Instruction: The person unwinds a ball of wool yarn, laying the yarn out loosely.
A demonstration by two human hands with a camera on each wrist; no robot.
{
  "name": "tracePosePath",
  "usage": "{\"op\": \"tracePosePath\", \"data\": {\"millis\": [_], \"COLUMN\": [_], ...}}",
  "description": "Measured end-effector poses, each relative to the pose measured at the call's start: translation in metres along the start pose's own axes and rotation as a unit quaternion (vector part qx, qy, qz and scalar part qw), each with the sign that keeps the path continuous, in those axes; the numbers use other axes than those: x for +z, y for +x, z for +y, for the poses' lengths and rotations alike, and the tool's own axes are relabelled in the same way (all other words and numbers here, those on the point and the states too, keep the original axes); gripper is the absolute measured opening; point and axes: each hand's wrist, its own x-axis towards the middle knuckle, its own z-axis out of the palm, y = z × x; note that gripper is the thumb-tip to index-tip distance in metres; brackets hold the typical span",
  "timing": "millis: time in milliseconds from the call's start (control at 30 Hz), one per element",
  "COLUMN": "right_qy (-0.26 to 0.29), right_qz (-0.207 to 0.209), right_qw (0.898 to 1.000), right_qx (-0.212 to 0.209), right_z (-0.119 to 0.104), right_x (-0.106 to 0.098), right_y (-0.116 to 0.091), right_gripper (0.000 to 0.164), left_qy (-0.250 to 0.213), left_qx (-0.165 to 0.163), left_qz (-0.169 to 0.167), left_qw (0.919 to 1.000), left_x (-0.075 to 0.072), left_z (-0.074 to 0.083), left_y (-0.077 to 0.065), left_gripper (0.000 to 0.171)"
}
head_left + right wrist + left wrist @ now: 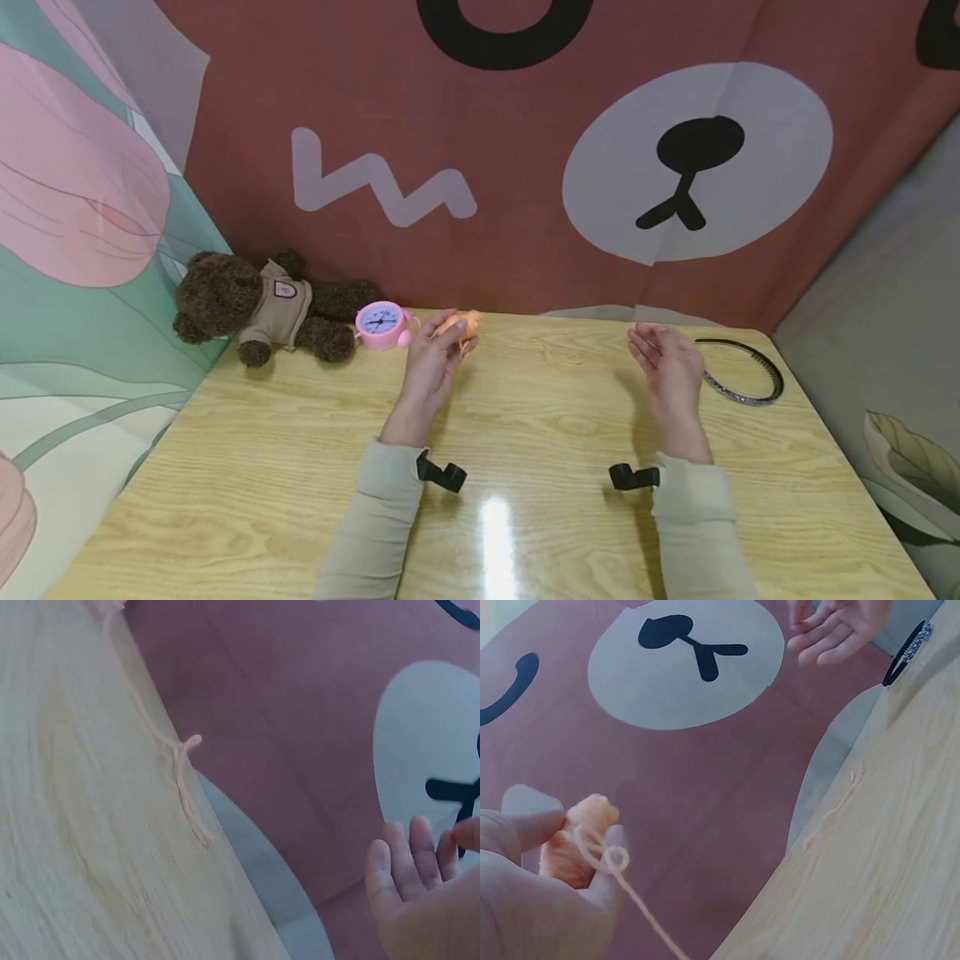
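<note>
My left hand (429, 367) holds a small bundle of orange yarn (469, 322) between thumb and fingers, above the back part of the table. In the left wrist view, a pale flat edge (531, 801) shows behind the thumb beside the bundle (568, 851); what it belongs to is unclear. A loose yarn strand (651, 919) loops off the bundle and hangs down. More thin yarn (566, 354) lies loosely on the tabletop between the hands. My right hand (670, 367) is raised above the table at the right, fingers loosely bent, with nothing visible in it.
A brown teddy bear (277, 308) lies at the back left, with a pink alarm clock (381, 325) by its legs. Right of my right hand lies a dark, glittery headband (750, 398). A printed cloth (517, 250) hangs behind the wooden table (555, 517).
</note>
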Motion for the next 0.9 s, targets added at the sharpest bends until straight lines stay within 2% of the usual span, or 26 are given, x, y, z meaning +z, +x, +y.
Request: {"op": "tracePosePath", "data": {"millis": [100, 233, 300, 467, 533, 600, 667, 767, 900], "right_qy": [-0.094, -0.206, -0.254, -0.365, -0.383, -0.389, -0.391, -0.387, -0.386], "right_qz": [-0.044, -0.119, -0.161, -0.257, -0.284, -0.296, -0.299, -0.295, -0.277], "right_qw": [0.994, 0.971, 0.954, 0.895, 0.879, 0.872, 0.871, 0.873, 0.880], "right_qx": [-0.016, -0.027, -0.023, -0.013, -0.006, 0.000, 0.000, -0.007, -0.013], "right_z": [0.007, 0.023, 0.031, 0.052, 0.059, 0.065, 0.069, 0.074, 0.078], "right_x": [0.008, 0.024, 0.032, 0.054, 0.063, 0.071, 0.076, 0.081, 0.085], "right_y": [-0.004, -0.012, -0.017, -0.035, -0.044, -0.053, -0.061, -0.069, -0.073], "right_gripper": [0.017, 0.033, 0.041, 0.045, 0.046, 0.045, 0.043, 0.038, 0.031], "left_qy": [0.007, 0.022, 0.032, 0.058, 0.075, 0.098, 0.119, 0.134, 0.131], "left_qx": [-0.013, -0.026, -0.028, -0.022, -0.019, -0.013, -0.005, 0.002, 0.000], "left_qz": [-0.011, -0.026, -0.039, -0.068, -0.073, -0.078, -0.083, -0.086, -0.091], "left_qw": [0.9998, 0.9991, 0.9983, 0.9958, 0.9943, 0.9921, 0.9895, 0.9873, 0.9873], "left_x": [0.004, 0.012, 0.016, 0.022, 0.024, 0.025, 0.026, 0.027, 0.029], "left_z": [-0.002, -0.005, -0.006, -0.006, -0.006, -0.006, -0.007, -0.008, -0.011], "left_y": [-0.002, -0.006, -0.010, -0.017, -0.018, -0.020, -0.022, -0.024, -0.025], "left_gripper": [0.027, 0.021, 0.022, 0.033, 0.037, 0.037, 0.035, 0.026, 0.017]}}
